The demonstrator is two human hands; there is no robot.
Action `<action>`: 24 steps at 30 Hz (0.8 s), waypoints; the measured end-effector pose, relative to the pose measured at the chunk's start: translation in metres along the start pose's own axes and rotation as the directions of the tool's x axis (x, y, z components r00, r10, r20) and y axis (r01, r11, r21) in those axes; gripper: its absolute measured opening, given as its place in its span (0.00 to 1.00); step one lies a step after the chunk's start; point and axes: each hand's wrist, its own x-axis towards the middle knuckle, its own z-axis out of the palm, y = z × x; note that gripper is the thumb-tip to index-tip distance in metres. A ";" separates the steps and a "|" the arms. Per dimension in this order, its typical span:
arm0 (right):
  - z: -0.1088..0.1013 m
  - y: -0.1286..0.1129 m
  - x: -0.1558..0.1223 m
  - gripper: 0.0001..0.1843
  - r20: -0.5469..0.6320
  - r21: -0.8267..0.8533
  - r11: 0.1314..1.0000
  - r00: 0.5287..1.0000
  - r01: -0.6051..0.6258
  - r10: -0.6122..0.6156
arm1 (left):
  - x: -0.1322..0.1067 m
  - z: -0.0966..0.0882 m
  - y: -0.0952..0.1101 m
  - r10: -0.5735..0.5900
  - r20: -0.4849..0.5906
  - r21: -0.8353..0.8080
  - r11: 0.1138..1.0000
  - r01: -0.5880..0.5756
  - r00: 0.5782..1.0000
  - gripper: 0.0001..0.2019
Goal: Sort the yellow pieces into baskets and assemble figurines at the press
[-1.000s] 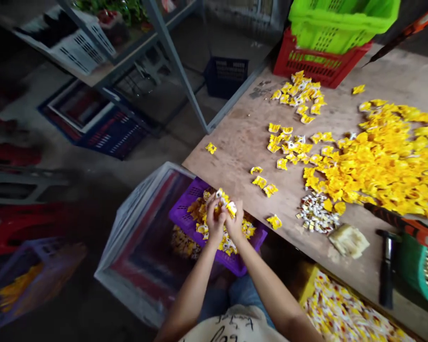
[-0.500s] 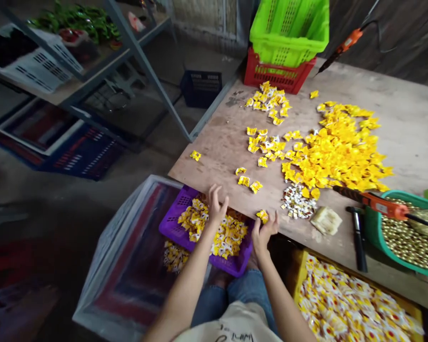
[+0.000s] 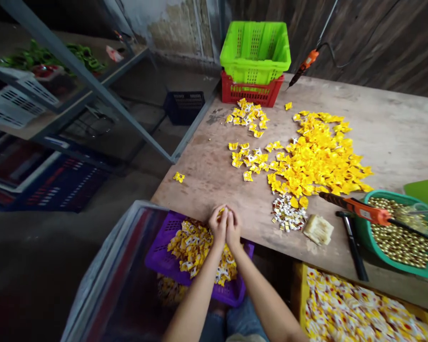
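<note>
My left hand [image 3: 217, 228] and my right hand [image 3: 233, 229] are pressed together at the table's front edge, fingers curled inward. Between them shows a bit of yellow from small yellow plastic pieces [image 3: 220, 213]; how many is hidden. Just below, a purple basket [image 3: 159, 244] holds many yellow-and-white pieces, partly covered by my forearms. A large heap of plain yellow pieces [image 3: 317, 156] lies on the table [image 3: 196, 190] to the right. Looser groups of yellow-and-white pieces [image 3: 248, 159] lie farther back, and a single piece [image 3: 179, 177] sits near the left edge.
Small white parts [image 3: 288, 213], a pale block [image 3: 318, 230], a black-handled tool [image 3: 355, 249] and a teal basin [image 3: 365, 237] of gold beads stand right. Orange corded tools hang at the back [image 3: 306, 64] and over the basin [image 3: 371, 212]. Green [image 3: 255, 66] and red [image 3: 248, 90] crates stack behind.
My hands were apart and have come together over the table edge. The few pieces lying in front of them have left the tabletop. The view has also shifted.
</note>
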 end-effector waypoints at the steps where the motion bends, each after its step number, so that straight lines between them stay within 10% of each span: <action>1: 0.001 0.003 -0.025 0.19 0.038 -0.004 1.000 0.999 -0.010 0.010 | -0.020 -0.017 -0.004 -0.021 -0.023 0.008 1.000 0.021 1.000 0.19; 6: 0.001 0.031 -0.121 0.16 0.165 -0.114 0.992 0.984 -0.044 0.062 | -0.098 -0.090 -0.044 -0.134 -0.109 0.129 0.981 0.148 0.985 0.16; 10: -0.026 0.023 -0.091 0.15 0.289 -0.158 0.983 0.956 0.095 -0.046 | -0.098 -0.106 -0.054 -0.017 -0.229 0.353 0.930 0.099 0.973 0.14; 13: -0.055 -0.004 0.009 0.17 0.123 -0.250 0.942 0.972 0.223 -0.198 | -0.046 -0.085 -0.029 0.156 -0.285 0.386 0.922 -0.036 0.946 0.15; 18: -0.065 -0.021 0.201 0.26 -0.150 -0.750 0.661 0.967 0.026 -0.208 | 0.098 0.003 0.013 0.332 -0.078 0.295 0.908 -0.296 0.940 0.24; 24: -0.052 0.001 0.274 0.28 0.004 -0.805 0.566 0.955 0.179 -0.297 | 0.224 0.092 0.012 0.119 0.104 0.279 0.950 -0.144 0.987 0.35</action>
